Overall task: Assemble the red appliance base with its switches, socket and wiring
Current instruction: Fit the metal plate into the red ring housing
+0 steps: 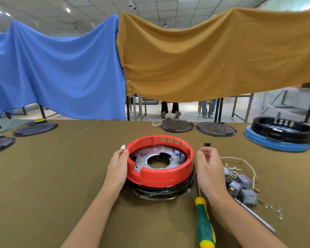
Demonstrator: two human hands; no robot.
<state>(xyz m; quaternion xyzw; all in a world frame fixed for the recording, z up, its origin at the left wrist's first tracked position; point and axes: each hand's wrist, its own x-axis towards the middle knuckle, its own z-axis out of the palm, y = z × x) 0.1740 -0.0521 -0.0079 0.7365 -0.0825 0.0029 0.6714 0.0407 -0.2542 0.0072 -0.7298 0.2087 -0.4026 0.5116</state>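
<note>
The red appliance base (pixel 159 174), a round ring with a metal plate (pixel 141 158) inside, sits on a black plastic-wrapped disc in the middle of the table. My left hand (pixel 117 167) grips the ring's left rim with thumb over the edge. My right hand (pixel 210 167) hovers just right of the ring, fingers loosely curled, holding nothing. Several grey switches (pixel 240 187) with white wiring (pixel 247 163) lie right of that hand. A small white part (pixel 123 146) lies behind my left hand.
A green and yellow screwdriver (pixel 204 222) lies at the front, a thin metal tool (pixel 256 216) and small screws (pixel 274 209) to its right. Black discs (pixel 176 126) line the table's far edge. A black ring on a blue base (pixel 279 136) stands far right. A tiny black clip (pixel 207 144) lies behind.
</note>
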